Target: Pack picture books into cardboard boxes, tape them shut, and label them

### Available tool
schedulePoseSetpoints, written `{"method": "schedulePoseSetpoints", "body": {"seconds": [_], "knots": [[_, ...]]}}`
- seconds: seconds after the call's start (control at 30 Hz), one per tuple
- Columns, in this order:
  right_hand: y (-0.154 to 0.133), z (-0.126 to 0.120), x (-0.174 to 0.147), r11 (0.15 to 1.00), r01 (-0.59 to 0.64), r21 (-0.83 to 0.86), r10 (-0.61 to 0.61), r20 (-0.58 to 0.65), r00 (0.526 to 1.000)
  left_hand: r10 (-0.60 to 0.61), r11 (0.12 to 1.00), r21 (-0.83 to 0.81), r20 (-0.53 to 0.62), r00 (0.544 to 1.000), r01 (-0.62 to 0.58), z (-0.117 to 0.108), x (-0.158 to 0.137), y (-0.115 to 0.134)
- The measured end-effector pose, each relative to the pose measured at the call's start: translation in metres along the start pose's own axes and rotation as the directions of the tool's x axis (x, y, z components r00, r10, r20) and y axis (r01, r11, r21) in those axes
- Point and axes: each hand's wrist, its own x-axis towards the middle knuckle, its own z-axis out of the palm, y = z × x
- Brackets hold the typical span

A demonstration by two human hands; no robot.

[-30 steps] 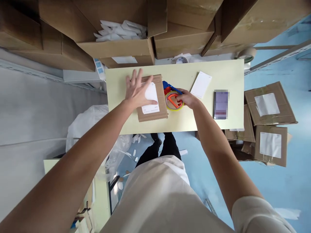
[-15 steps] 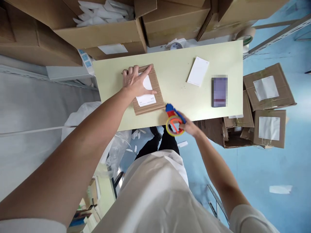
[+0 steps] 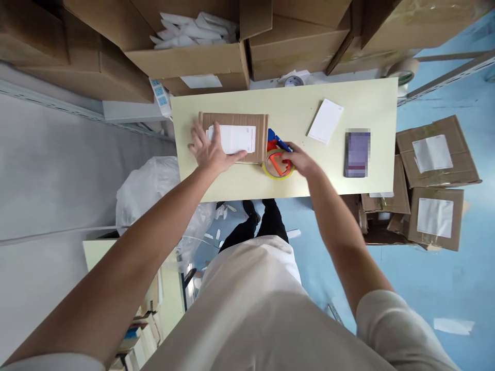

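Observation:
A flat cardboard package (image 3: 232, 117) lies on the pale table (image 3: 216, 189), with a white label (image 3: 237, 139) on its top. Over the package's left part, my left hand (image 3: 211, 149) spreads its fingers, the thumb reaching along the label's lower edge. My right hand (image 3: 299, 158) grips a red and blue tape dispenser (image 3: 279, 161) carrying a yellow-edged tape roll. The dispenser's blue head is at the package's right edge; whether it touches the cardboard I cannot tell.
To the right on the table lie a white paper (image 3: 325, 121) and a blurred-out dark rectangular object (image 3: 357, 154). Large cardboard boxes (image 3: 297, 49) line the back. A power strip (image 3: 160, 98) sits at the back left. Labelled cartons (image 3: 436, 216) are stacked on the right.
The package has turned, so its label now runs sideways. My left hand has shifted to its left part. My right hand has brought the tape dispenser up over the table, against the package's right side.

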Motion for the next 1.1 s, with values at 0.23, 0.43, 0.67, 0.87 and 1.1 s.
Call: {"method": "schedulePoseSetpoints", "body": {"seconds": [0.23,0.43,0.67,0.87,1.1], "knots": [[-0.011,-0.002,0.003,0.962,-0.034,-0.272,0.083,0.17,0.982,0.098,0.995,-0.018,0.057,0.994,-0.097,-0.001,0.033,0.02],[0.014,-0.003,-0.033,0.968,-0.03,-0.249,0.055,0.092,0.994,0.085,0.996,0.009,0.056,0.995,-0.086,0.009,0.03,0.018],[0.043,0.021,-0.118,0.887,-0.127,-0.443,0.18,0.079,0.98,0.112,0.993,-0.029,0.026,0.993,-0.111,0.011,0.028,0.02],[0.026,0.091,-0.087,0.808,0.056,-0.587,0.064,0.183,0.981,0.118,0.991,-0.06,-0.028,0.993,-0.119,0.019,0.025,0.02],[0.003,0.112,-0.101,0.741,0.149,-0.655,-0.044,0.174,0.984,0.136,0.98,-0.138,-0.045,0.99,-0.141,0.012,0.007,0.018]]}}
